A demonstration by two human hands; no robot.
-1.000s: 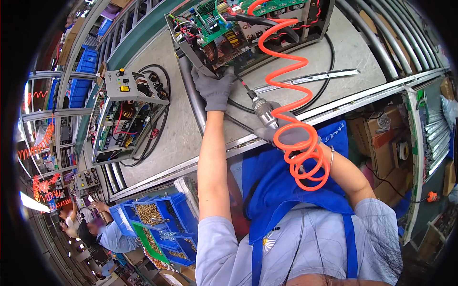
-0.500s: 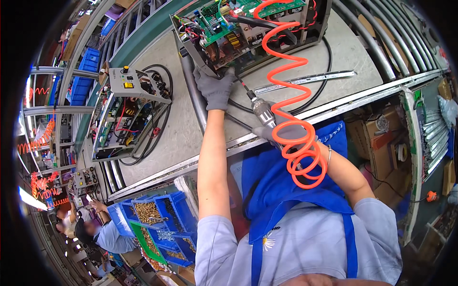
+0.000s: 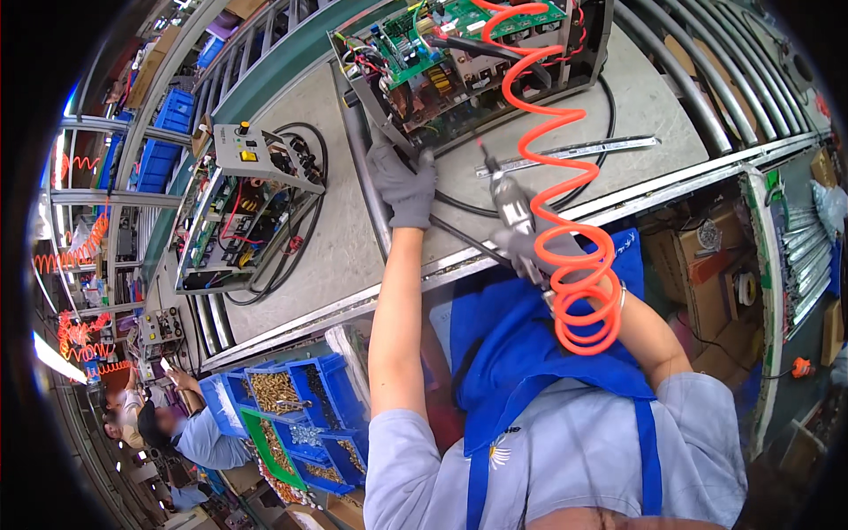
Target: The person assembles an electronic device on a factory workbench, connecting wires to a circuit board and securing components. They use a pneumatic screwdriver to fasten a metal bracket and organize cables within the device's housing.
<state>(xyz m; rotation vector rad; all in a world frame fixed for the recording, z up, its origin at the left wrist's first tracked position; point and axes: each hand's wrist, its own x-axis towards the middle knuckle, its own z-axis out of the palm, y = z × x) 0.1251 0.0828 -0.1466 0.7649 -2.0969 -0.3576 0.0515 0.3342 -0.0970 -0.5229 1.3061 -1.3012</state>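
My left hand [image 3: 405, 187], in a grey glove, is at the lower left corner of an opened electronic unit [image 3: 459, 84] with green circuit boards and wires. Its fingers are curled, with a dark bit between thumb and forefinger that I cannot make out. My right hand [image 3: 541, 249], gloved too, is wrapped round a silver power screwdriver [image 3: 512, 201]. The bit points up toward the unit, apart from it. An orange coiled hose [image 3: 555, 116] hangs in front and partly hides this hand. Behind the bit, a slim metal strip [image 3: 623, 145] lies on the bench.
A second opened unit [image 3: 243, 208] with a yellow switch stands at left, a black cable [image 3: 320, 177] looped beside it. Metal rollers [image 3: 698, 71] run at the right. Blue bins [image 3: 340, 389] of screws stand at the lower left. Co-workers [image 3: 208, 437] are beyond them.
My left hand has dropped slightly, toward me. The screwdriver has swung right with my right hand, its tip farther from the left hand. The hose coils shifted right.
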